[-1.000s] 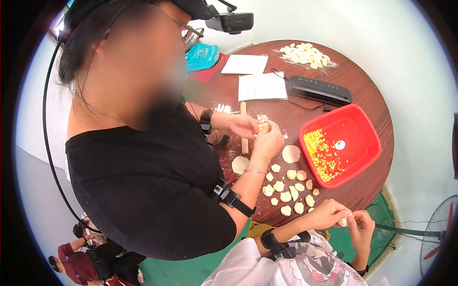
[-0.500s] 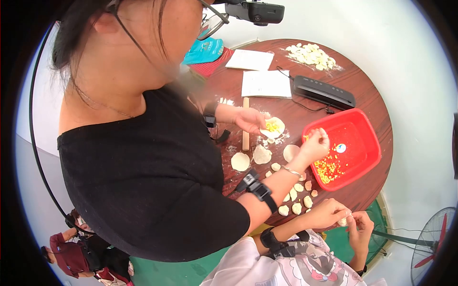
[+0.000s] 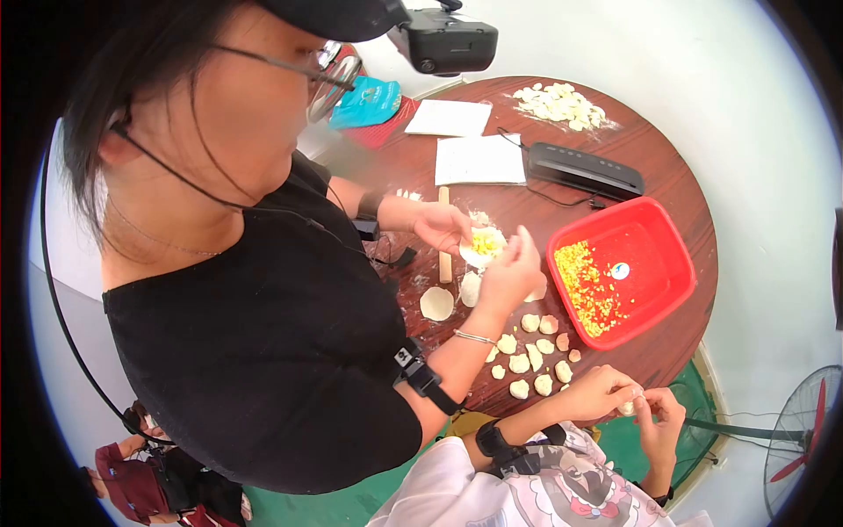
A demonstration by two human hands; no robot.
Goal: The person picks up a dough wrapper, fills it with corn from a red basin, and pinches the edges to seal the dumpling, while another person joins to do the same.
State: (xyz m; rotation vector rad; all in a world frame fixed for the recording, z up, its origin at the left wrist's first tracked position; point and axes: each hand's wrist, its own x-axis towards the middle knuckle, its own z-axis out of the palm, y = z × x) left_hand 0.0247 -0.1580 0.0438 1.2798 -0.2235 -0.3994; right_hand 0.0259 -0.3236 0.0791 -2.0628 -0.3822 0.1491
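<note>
My left hand [image 3: 604,393] and my right hand [image 3: 660,419] meet at the lower right, in front of my printed white shirt. Between their fingertips they pinch a small pale piece of dough [image 3: 626,408], mostly hidden by the fingers. Several dough pieces [image 3: 543,384] lie on the table just left of my hands. Beyond my hands stands a red basin [image 3: 663,303] with chopped yellow filling [image 3: 593,294]. To my left, a co-worker in black holds a dough wrapper [image 3: 479,256] with yellow filling on it, the other hand close beside it.
The round wooden table [image 3: 676,176] carries a rolling pin [image 3: 445,263], flat wrappers [image 3: 436,304], a black sealing machine [image 3: 587,169], white packets [image 3: 479,160] and a pile of dough pieces [image 3: 562,105]. A fan [image 3: 803,439] stands at the right. The co-worker's arm [image 3: 474,342] reaches over the table.
The co-worker's hand has moved left from the red basin to the filled wrapper. The co-worker's head has turned and shifted left. My hands stay together on the dough, nearly unmoved.
</note>
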